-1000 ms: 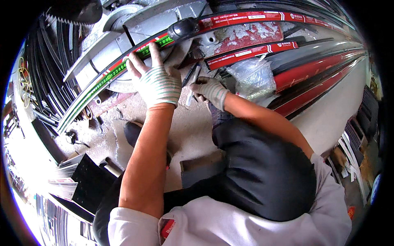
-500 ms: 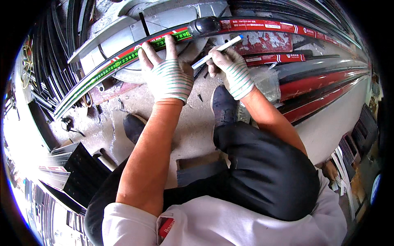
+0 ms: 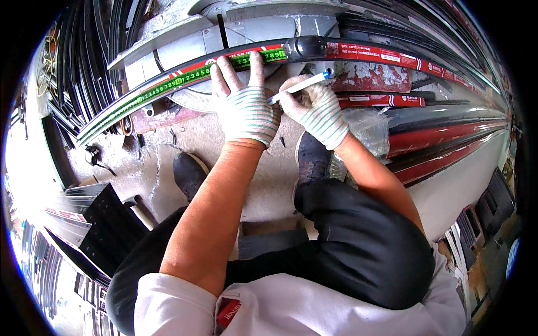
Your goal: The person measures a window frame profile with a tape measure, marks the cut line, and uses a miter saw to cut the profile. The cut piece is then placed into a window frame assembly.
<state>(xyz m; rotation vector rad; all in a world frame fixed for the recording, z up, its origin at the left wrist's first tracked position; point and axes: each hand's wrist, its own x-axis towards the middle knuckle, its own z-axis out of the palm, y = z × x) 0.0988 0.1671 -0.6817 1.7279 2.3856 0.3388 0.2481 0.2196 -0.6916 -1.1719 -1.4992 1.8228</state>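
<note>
The green blade of a tape measure [image 3: 162, 89] lies stretched along a long dark profile [image 3: 370, 52] with a red printed film. Its black case [image 3: 305, 48] rests on the profile at the blade's right end. My gloved left hand [image 3: 246, 109] presses the blade with outstretched fingers and holds nothing; its thumb is largely hidden. Just right of it, my gloved right hand [image 3: 318, 109] is closed around a white marker pen [image 3: 305, 83] with a blue end. The pen slants down-left, its lower end close beside my left hand, below the profile.
Beneath the profile is a grey metal machine base [image 3: 196, 47] with a slot. Black strips [image 3: 84, 50] lie at the far left, and wrapped red profiles [image 3: 448, 134] at the right. Stacked black profiles [image 3: 106, 229] stand near my left knee. My shoes [image 3: 190, 173] are on the floor.
The view has shifted, so the scene sits further right and lower. My right hand with the marker pen has come closer to my left hand, and the pen lies flatter. My left hand stays on the blade.
</note>
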